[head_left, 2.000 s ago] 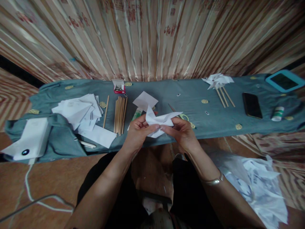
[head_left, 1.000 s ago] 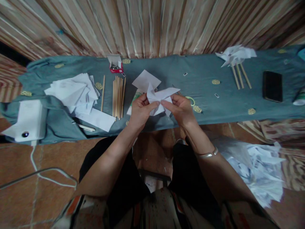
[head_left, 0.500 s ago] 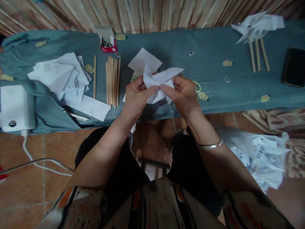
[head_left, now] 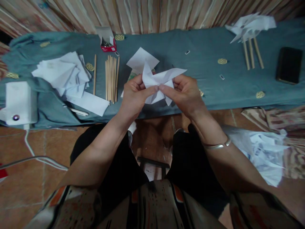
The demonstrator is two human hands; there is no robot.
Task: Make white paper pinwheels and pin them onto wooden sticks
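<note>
Between my two hands is a white paper pinwheel (head_left: pixel 152 80), its points folded in toward the middle. My left hand (head_left: pixel 134 93) pinches its left side, thumb pressed near the centre. From the right, my right hand (head_left: pixel 187 92) grips it too, and that thumb meets the other at the middle. Behind the pinwheel a square sheet of white paper (head_left: pixel 142 58) lies on the cloth. Left of my left hand stands a row of wooden sticks (head_left: pixel 111 79), with a single stick (head_left: pixel 95 74) beside them.
A stack of paper (head_left: pixel 64 71) lies at left near a white device (head_left: pixel 20 103). A small red box of metal pieces (head_left: pixel 108 44) sits at the back. Pinwheels on sticks (head_left: pixel 252 28) and a dark phone-like object (head_left: pixel 289 65) lie right. A plastic bag of paper (head_left: pixel 267 149) is below.
Both hands keep their hold on the pinwheel, thumbs at its centre. My right hand has turned slightly and now covers the green ring seen beside it. The view has shifted a little.
</note>
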